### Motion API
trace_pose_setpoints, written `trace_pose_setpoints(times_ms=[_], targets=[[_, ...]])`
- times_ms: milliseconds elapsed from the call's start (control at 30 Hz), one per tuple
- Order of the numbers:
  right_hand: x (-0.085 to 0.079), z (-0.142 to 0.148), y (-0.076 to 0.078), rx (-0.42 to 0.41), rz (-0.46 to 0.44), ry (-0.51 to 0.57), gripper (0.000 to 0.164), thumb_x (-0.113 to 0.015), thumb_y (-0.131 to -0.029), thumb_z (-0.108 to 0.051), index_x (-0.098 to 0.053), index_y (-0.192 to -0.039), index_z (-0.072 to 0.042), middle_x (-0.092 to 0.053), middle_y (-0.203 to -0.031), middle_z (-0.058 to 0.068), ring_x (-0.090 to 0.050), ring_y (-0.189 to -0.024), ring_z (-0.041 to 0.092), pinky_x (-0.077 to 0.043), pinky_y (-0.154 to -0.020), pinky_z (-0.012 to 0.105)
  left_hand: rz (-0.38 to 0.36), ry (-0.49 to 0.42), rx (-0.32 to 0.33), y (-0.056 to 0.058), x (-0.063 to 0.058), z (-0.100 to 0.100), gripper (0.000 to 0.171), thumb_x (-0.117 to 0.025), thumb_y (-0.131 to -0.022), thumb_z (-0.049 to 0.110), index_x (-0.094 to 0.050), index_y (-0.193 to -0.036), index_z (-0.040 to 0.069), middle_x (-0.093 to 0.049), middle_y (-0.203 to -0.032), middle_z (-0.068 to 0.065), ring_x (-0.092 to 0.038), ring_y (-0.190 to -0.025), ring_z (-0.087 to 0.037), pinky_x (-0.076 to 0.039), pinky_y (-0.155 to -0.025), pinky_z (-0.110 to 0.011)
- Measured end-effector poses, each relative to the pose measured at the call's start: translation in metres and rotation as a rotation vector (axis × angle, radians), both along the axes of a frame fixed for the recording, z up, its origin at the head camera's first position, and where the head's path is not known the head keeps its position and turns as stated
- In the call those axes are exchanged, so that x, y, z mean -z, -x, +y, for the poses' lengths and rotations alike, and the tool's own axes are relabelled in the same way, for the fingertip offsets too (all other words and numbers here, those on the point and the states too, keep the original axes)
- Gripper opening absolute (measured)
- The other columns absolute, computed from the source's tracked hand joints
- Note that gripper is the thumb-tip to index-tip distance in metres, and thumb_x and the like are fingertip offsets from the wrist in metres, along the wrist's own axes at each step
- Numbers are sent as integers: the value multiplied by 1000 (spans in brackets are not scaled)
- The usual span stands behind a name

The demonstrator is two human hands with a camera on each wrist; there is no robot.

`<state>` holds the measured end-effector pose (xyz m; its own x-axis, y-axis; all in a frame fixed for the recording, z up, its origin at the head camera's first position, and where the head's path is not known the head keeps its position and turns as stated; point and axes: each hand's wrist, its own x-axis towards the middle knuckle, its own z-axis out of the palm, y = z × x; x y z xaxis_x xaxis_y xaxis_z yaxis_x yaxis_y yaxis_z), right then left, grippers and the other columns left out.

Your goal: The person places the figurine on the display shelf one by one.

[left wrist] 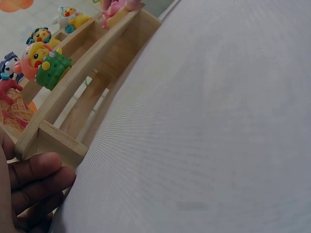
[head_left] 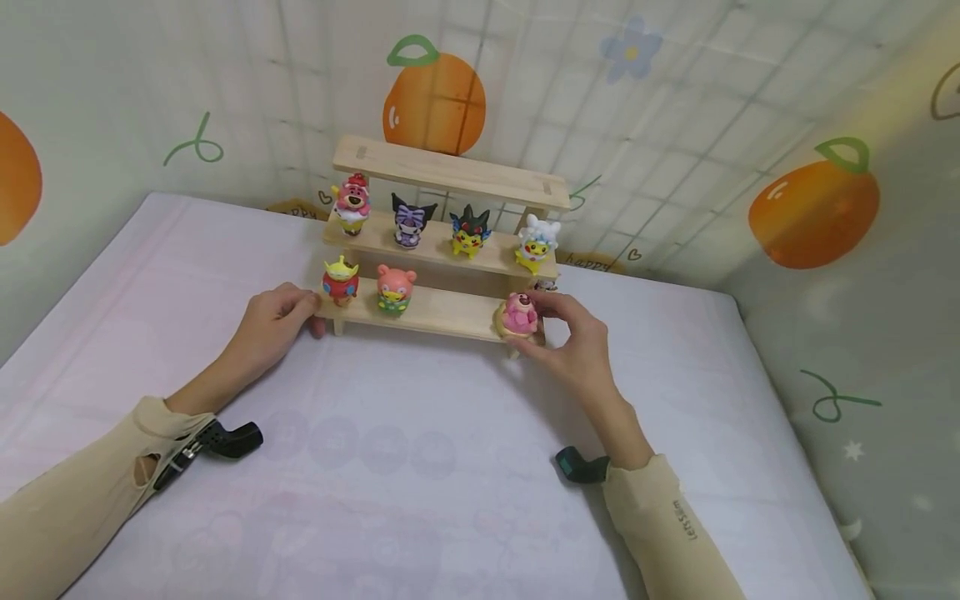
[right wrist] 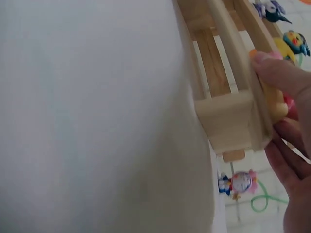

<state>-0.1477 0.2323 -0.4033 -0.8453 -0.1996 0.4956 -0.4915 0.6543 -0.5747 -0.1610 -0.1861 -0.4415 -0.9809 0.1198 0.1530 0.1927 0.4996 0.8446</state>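
A tiered wooden display shelf point(head_left: 450, 321) stands on the table with small figurines on its lower two boards. At the right end of the lowest board, my right hand point(head_left: 581, 342) pinches a pink bear figurine point(head_left: 520, 315) between thumb and fingers. The bear's base touches the board. My left hand point(head_left: 273, 329) grips the left end of that board, its fingers point(left wrist: 41, 167) by the shelf's leg. Near it stand a green-headed alien figurine point(head_left: 341, 281) in red and a pink-hooded yellow figurine point(head_left: 395, 289). In the right wrist view, the right hand point(right wrist: 296, 97) mostly hides the bear.
The middle board carries a pink bear with a red top point(head_left: 352, 204), a purple-and-black figurine point(head_left: 409, 221), a dark-hooded yellow figurine point(head_left: 470, 232) and a white-hooded yellow one point(head_left: 536, 244). Behind the shelf's right end stands another small figurine point(right wrist: 241, 182). A patterned curtain point(head_left: 675, 150) hangs behind.
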Motion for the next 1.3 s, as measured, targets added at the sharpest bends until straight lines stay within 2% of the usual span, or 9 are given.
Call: trace_pose_setpoints(times_ms=[167,433,833,1300], targets=[[-2,-16,-3,-33,0,-26,69,-100,-69,-15,-71,-131,-8,-74,-126,8,-69,-111,24,-50,-105,36,3,-6,4,0,1,1,45,-49,-110,27,-74,-78,7,-65,-89,-13,-50,-84,-23,-37,-75,-31],[-1,-41,4,-104,-20,-6,66,-98,-74,-17,-69,-133,-7,-73,-129,7,-68,-119,24,-49,-109,40,6,-2,6,1,-1,0,45,-49,-110,27,-74,-78,7,-65,-89,-13,-50,-85,-23,-36,-75,-31],[-1,-67,10,-108,-52,-8,66,-96,-78,-20,-67,-136,-7,-73,-130,9,-67,-117,23,-48,-109,39,11,3,5,0,-1,0,45,-49,-110,27,-73,-77,8,-64,-88,-13,-50,-83,-24,-36,-74,-32],[0,-71,10,-109,-22,-62,68,-93,-81,-25,-65,-141,-10,-71,-132,8,-65,-122,23,-47,-109,42,12,-1,-1,-2,-2,1,44,-49,-110,25,-75,-79,6,-65,-87,-13,-50,-81,-22,-37,-72,-29]])
